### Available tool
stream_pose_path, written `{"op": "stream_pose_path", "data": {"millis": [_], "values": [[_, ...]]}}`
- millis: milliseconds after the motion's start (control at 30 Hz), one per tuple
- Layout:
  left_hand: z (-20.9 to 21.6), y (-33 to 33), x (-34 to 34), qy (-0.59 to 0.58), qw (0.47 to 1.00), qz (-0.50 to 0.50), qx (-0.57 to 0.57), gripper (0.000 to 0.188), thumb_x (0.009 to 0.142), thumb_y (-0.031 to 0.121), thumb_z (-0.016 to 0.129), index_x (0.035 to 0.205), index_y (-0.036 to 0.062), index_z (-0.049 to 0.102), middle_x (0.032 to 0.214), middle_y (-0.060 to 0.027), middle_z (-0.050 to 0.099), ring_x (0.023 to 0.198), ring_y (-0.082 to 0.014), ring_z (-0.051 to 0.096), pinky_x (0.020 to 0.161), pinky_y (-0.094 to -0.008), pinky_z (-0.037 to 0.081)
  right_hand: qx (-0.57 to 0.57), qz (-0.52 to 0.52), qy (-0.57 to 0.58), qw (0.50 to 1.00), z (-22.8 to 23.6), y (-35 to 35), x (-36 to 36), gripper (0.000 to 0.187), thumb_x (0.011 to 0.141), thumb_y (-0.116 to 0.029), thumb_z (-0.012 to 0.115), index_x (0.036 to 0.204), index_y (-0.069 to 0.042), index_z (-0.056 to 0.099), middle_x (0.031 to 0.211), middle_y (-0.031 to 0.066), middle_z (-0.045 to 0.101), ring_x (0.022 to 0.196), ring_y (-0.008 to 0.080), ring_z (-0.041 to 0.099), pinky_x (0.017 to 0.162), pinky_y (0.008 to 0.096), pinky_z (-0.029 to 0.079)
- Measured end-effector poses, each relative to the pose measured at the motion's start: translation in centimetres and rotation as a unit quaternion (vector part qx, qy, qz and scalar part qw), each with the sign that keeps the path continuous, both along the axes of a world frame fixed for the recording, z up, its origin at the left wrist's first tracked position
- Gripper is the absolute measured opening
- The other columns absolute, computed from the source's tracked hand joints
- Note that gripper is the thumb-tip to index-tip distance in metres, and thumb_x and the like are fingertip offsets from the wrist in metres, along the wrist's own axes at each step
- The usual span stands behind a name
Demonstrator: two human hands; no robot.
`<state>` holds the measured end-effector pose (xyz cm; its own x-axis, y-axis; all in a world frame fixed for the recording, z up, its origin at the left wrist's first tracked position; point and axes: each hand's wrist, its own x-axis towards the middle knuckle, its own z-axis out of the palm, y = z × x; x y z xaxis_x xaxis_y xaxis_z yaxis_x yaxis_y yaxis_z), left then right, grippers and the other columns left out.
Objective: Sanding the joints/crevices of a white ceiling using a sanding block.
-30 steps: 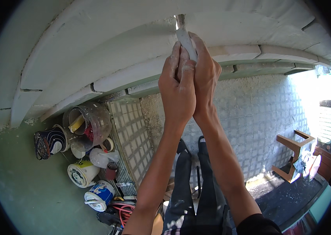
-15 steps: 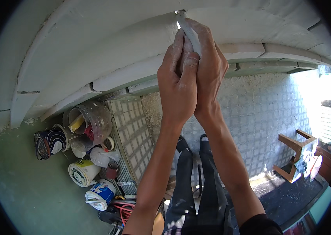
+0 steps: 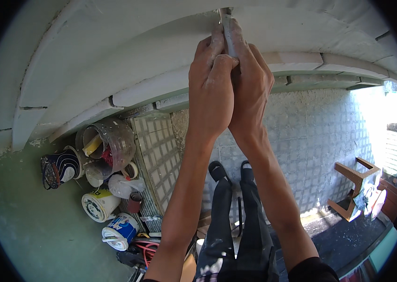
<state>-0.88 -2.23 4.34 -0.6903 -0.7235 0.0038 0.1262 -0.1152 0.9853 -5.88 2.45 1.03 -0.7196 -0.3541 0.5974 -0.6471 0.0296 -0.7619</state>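
Both my hands are raised together against a white panelled surface (image 3: 161,51) at the top of the view. My left hand (image 3: 211,87) and my right hand (image 3: 254,82) press side by side around a slim, pale grey tool (image 3: 229,38) smeared with white. Its kind is not clear, since the fingers cover much of it. The tool's far end meets a small dark gap (image 3: 227,10) in the panel. White powder coats the fingers. Both hands are closed on the tool.
Stepped white trim (image 3: 297,60) runs across below the panel. Down to the left stand a clear plastic bucket (image 3: 121,145), a white-and-blue tub (image 3: 121,230) and a white-and-green tub (image 3: 100,206). A brown woven stool frame (image 3: 356,176) lies at the right, beside a black tabletop (image 3: 330,239).
The tool stands more upright than before, and its tip has shifted slightly right. My hands have moved a little with it, with the left fingers reaching higher along its side.
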Motion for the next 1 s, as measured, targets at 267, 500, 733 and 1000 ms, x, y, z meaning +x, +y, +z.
{"op": "stream_pose_path", "data": {"millis": [267, 500, 733, 1000], "values": [[-0.7, -0.4, -0.1, 0.043, 0.999, -0.008, 0.021, 0.029, 0.092, 0.008, 0.047, 0.113, -0.0096, 0.058, 0.107, -0.0058, 0.052, 0.083, -0.0088, 0.049, 0.069, -0.0253, 0.042, -0.021, 0.019, 0.014, 1.0, -0.1, -0.3, -1.1, 0.048, 0.08, 0.002, 0.059, 0.129, 0.002, 0.061, 0.078, 0.0174, 0.061, 0.066, 0.0293, 0.061, 0.06, 0.0393, 0.049], [-0.2, -0.6, -0.3, 0.01, 1.0, 0.01, -0.012, 0.031, 0.093, 0.01, 0.049, 0.115, -0.0095, 0.058, 0.097, -0.0056, 0.058, 0.084, -0.0127, 0.052, 0.075, -0.0287, 0.044, -0.035, -0.026, -0.045, 0.998, 0.2, -1.2, -0.4, 0.041, 0.085, 0.0, 0.057, 0.126, 0.002, 0.061, 0.077, 0.0199, 0.063, 0.065, 0.0312, 0.062, 0.059, 0.0402, 0.049], [0.4, 1.2, -0.5, 0.021, 0.994, 0.065, -0.085, 0.034, 0.095, 0.009, 0.049, 0.123, -0.009, 0.058, 0.088, -0.0099, 0.059, 0.083, -0.0145, 0.054, 0.077, -0.0293, 0.046, -0.006, 0.02, -0.045, 0.999, 1.8, -0.3, -0.6, 0.024, 0.089, -0.003, 0.059, 0.113, 0.0, 0.057, 0.075, 0.016, 0.06, 0.061, 0.0281, 0.06, 0.057, 0.0375, 0.048], [0.0, 2.0, -0.6, -0.034, 0.991, 0.071, -0.11, 0.042, 0.103, 0.013, 0.05, 0.14, -0.0067, 0.051, 0.108, -0.0092, 0.068, 0.095, -0.0097, 0.058, 0.086, -0.0249, 0.048, -0.021, 0.022, -0.024, 0.999, 0.6, -0.4, -1.6, 0.024, 0.09, -0.007, 0.06, 0.114, -0.006, 0.062, 0.071, 0.0098, 0.059, 0.059, 0.0177, 0.056, 0.058, 0.0302, 0.048]]}}
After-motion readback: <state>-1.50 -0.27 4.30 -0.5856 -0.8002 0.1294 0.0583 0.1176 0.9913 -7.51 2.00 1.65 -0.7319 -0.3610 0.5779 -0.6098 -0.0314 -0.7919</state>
